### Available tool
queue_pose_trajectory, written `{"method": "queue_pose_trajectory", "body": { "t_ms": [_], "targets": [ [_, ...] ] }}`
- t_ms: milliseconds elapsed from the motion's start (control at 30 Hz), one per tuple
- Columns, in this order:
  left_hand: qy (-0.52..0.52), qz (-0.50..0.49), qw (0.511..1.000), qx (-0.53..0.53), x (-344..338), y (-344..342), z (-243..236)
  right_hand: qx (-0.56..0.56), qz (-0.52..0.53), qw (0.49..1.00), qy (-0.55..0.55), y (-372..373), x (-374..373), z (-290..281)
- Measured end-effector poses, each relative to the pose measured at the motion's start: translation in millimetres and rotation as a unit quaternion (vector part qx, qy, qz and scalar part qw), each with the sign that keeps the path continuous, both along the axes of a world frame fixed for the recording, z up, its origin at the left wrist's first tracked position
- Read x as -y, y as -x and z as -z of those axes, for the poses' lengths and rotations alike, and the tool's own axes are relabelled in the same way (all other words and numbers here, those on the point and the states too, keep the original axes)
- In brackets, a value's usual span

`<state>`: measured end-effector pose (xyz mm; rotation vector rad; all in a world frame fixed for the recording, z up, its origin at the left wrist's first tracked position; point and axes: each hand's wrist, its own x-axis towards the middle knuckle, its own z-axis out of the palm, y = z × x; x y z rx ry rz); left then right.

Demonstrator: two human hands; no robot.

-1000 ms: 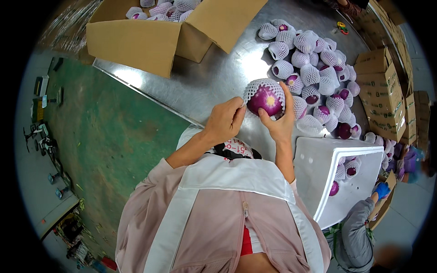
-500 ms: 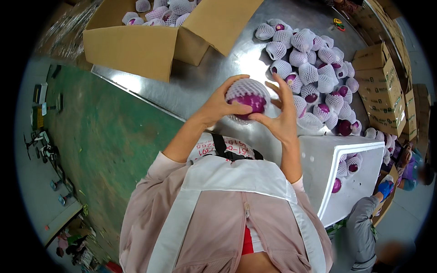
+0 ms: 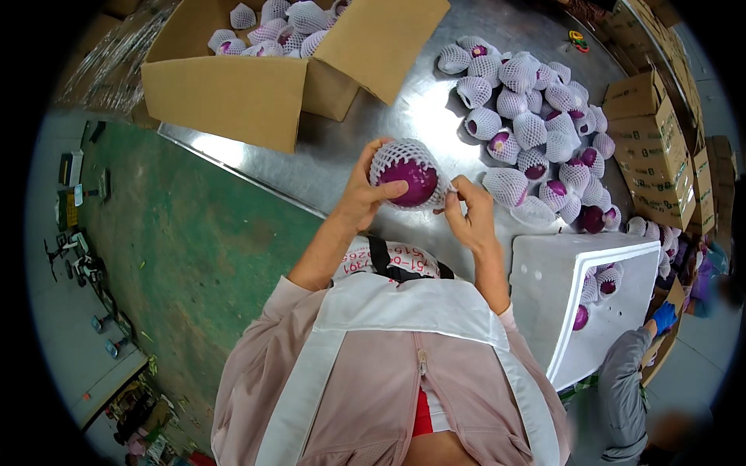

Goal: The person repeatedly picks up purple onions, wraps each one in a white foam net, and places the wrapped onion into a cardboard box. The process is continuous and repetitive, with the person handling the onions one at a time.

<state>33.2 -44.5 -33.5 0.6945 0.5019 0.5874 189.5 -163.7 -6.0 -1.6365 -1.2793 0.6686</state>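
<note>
A round, glossy purple fruit sits in a white foam net sleeve in front of me, above the near edge of the metal table. My left hand is wrapped round its left side, the thumb pressed on the bare purple skin. At the fruit's right, my right hand pinches the edge of the net between thumb and fingers. Part of the net covers the fruit's top and sides; the side facing me shows through a wide gap. The fruit's exact kind is not clear.
Several netted fruits are heaped on the metal table at right. An open cardboard box with more stands far left. A white foam box is at my right. Beyond it a co-worker's blue-gloved hand shows near another carton.
My right hand has moved from spread fingers beside the fruit to a pinch on the net's edge. The fruit has turned, with more purple showing. A netted fruit at the heap's near edge has shifted.
</note>
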Motion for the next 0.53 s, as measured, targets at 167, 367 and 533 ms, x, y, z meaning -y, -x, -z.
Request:
{"method": "queue_pose_trajectory", "body": {
  "t_ms": [167,367,533],
  "targets": [
    [-0.125,-0.021,0.988,-0.088,5,-7,-1,0.158,-0.020,0.985,-0.068,9,-3,4],
    [-0.053,-0.051,0.996,-0.053,-4,-14,-10,0.142,0.076,0.975,-0.153,7,-23,-10],
    [-0.028,-0.009,0.999,-0.037,-14,-15,-12,0.084,0.146,0.961,-0.219,19,-56,-13]
  ]
}}
